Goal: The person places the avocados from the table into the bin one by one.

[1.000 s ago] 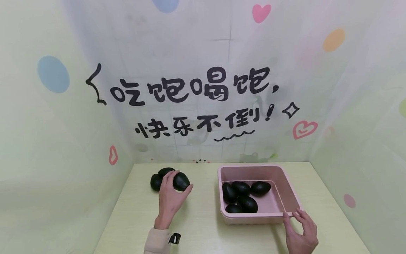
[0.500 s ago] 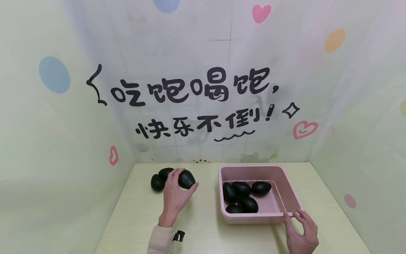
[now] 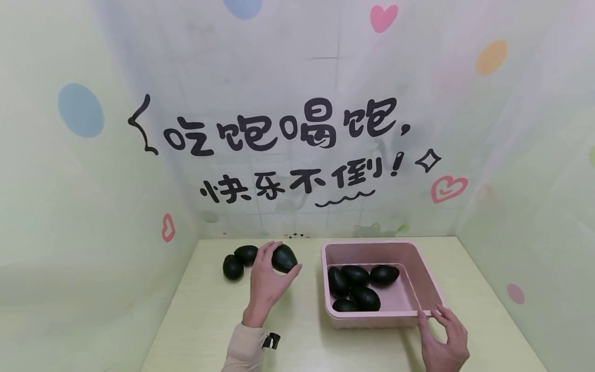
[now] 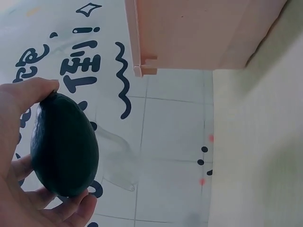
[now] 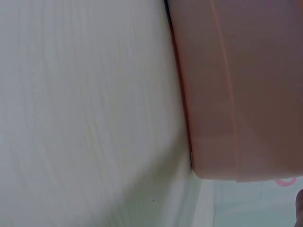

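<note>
A dark green avocado is held between the thumb and fingers of my left hand, raised above the table left of the pink bin. In the left wrist view the same avocado shows whole, thumb at one end and fingertips at the other. My right hand pinches the near right corner of the pink bin, thumb outside and fingers at the rim. Several avocados lie in the bin, mostly toward its left side. In the right wrist view the bin's outer wall fills the right side, with only a fingertip showing.
Two more avocados, one nearer and one farther, lie on the pale wooden table at the back left. A printed curtain wall closes off the back and both sides.
My left hand has moved right with the avocado, away from the two others on the table. My right hand keeps its place at the bin's corner.
</note>
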Demonstrator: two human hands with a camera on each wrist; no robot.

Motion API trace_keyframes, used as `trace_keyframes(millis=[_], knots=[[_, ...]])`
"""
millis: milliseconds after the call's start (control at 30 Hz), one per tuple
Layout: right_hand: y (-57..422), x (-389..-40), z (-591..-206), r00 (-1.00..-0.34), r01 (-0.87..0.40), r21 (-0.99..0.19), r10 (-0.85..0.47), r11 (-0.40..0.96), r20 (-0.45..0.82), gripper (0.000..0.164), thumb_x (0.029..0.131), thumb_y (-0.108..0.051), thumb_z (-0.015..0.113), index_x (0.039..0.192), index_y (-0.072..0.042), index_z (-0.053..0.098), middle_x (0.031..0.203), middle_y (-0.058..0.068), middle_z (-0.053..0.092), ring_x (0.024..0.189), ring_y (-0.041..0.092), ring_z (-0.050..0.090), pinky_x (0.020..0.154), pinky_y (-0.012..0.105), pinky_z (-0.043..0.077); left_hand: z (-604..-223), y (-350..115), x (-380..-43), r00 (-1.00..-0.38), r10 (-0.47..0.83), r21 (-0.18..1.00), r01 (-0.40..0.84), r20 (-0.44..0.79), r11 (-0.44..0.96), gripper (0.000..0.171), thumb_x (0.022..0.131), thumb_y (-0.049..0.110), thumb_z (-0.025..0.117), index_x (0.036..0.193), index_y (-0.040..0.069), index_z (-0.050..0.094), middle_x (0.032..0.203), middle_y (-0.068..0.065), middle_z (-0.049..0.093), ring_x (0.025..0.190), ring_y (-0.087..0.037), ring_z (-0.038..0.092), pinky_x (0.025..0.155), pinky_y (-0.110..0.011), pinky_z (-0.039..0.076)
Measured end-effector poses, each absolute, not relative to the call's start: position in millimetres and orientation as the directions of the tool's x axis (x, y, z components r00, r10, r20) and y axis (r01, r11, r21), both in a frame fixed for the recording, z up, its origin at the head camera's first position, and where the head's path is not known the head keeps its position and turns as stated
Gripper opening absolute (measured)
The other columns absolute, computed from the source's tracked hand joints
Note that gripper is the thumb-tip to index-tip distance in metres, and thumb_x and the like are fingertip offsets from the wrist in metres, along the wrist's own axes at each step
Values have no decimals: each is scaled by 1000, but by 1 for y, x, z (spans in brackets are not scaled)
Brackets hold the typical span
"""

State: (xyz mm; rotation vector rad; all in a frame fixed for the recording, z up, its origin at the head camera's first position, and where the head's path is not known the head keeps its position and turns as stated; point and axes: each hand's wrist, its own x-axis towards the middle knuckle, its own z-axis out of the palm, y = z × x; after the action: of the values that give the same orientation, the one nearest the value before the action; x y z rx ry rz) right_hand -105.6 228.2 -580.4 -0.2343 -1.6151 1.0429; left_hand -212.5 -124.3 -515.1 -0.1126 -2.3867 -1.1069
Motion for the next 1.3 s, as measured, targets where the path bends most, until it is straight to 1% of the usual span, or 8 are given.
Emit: trace_keyframes(millis=[167,333,500,700,833,967,1067,1300], knots=[[225,-104,-575,-336,-380,-726,645,573,686,24,67,18,83,90,18,76,107,31,77,114,-6,63,102,13,45,-509,-121,-215,-874,-121,686,276,471,673,71,78,42,93,138,13,68,145,-16,60,129,-38,63,99,-57,57],[226,-103,-576,-342,-383,-727,643,571,685,24,68,18,83,90,19,75,108,28,78,114,-5,64,103,14,45,-506,-115,-219,-876,-99,678,289,472,676,70,78,42,93,138,15,68,144,-14,61,127,-36,63,97,-55,59],[235,-106,-587,-327,-388,-721,646,574,690,24,67,17,84,89,18,76,109,24,79,114,-5,64,103,14,45,-503,-105,-223,-875,-71,673,314,479,669,71,77,43,93,137,14,68,143,-13,62,123,-35,65,94,-54,59],[241,-114,-601,-319,-413,-696,623,587,715,21,69,14,86,87,18,75,106,30,77,114,-2,65,102,14,46,-500,-97,-228,-874,-45,657,330,485,678,72,77,42,93,137,13,68,142,-12,62,122,-34,65,94,-52,59],[242,-115,-604,-317,-415,-691,618,592,719,21,70,11,86,86,17,75,105,29,77,113,-2,65,102,13,46,-499,-92,-229,-879,-19,657,342,477,671,73,76,41,93,138,13,68,143,-12,61,125,-35,65,97,-53,58],[237,-114,-597,-314,-416,-686,614,597,724,20,69,13,85,87,17,75,104,32,76,114,-3,65,103,14,46,-498,-88,-229,-877,11,644,362,481,674,68,77,42,92,136,16,69,143,-11,61,125,-34,65,95,-51,59],[233,-112,-587,-316,-423,-679,605,600,731,21,68,16,83,87,18,74,102,35,74,114,-3,65,104,14,45,-498,-85,-230,-874,24,630,370,486,682,67,77,42,92,134,16,70,142,-10,62,126,-34,64,94,-52,59],[228,-108,-574,-317,-425,-677,601,601,733,22,67,18,81,87,18,74,101,36,73,114,-4,64,104,14,45,-498,-78,-231,-871,56,609,386,489,693,70,77,44,92,136,14,69,141,-11,62,131,-34,63,99,-53,58]])
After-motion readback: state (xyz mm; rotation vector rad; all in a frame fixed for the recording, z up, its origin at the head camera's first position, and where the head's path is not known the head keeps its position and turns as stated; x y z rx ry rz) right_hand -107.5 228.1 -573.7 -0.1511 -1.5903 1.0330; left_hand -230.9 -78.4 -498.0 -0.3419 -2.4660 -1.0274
